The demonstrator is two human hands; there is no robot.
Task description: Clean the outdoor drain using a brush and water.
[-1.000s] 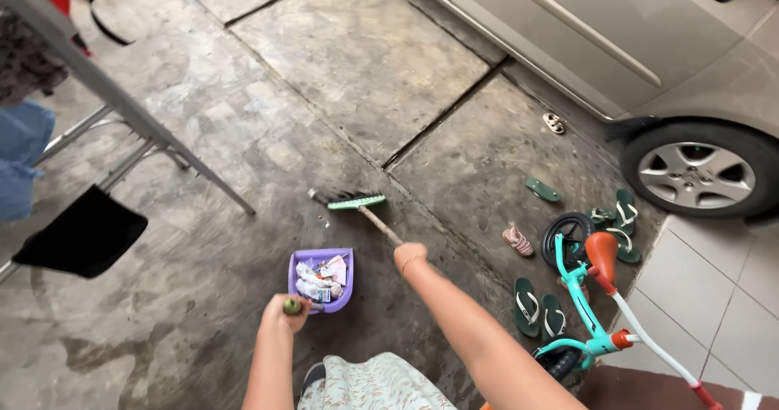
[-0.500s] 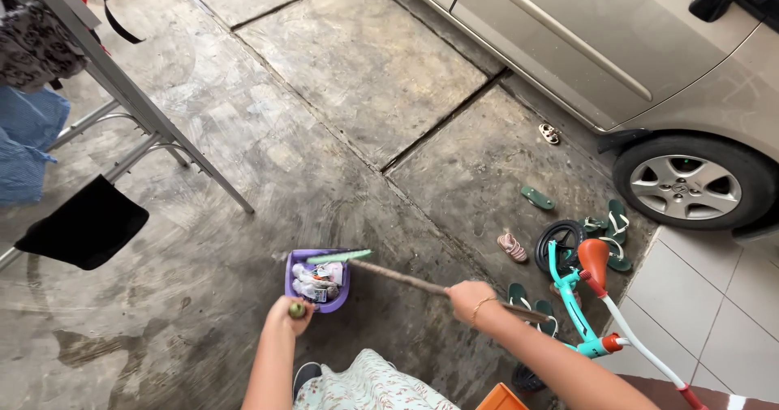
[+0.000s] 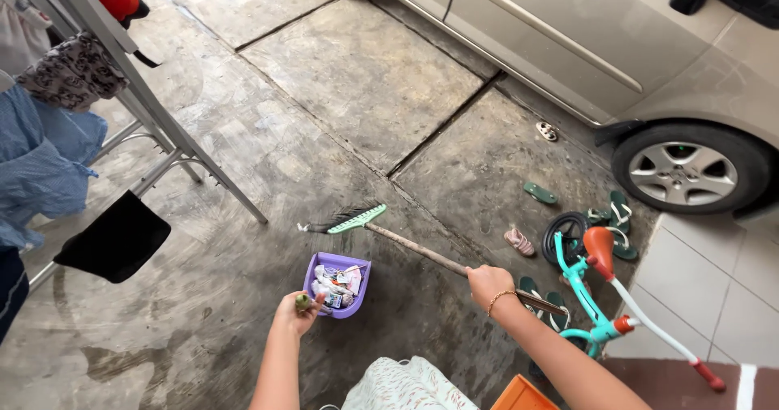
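Note:
My left hand (image 3: 294,312) grips the green handle of a purple dustpan (image 3: 354,266) that rests on the concrete floor and holds crumpled paper scraps and wrappers (image 3: 334,282). My right hand (image 3: 488,284) is closed around the wooden stick of a broom (image 3: 415,249). The broom's green head with dark bristles (image 3: 350,218) lies on the floor just beyond the dustpan, a short gap from its far edge.
A beige car (image 3: 617,45) with its wheel (image 3: 686,171) stands at the right. A teal balance bike (image 3: 596,296) and several sandals (image 3: 539,192) lie by the tiled step. A metal drying rack (image 3: 154,126) with hanging clothes fills the left side.
The broom head has swept back away from the dustpan's mouth, out onto the floor beyond it. My right hand has moved slightly up and right. The dustpan stays in place.

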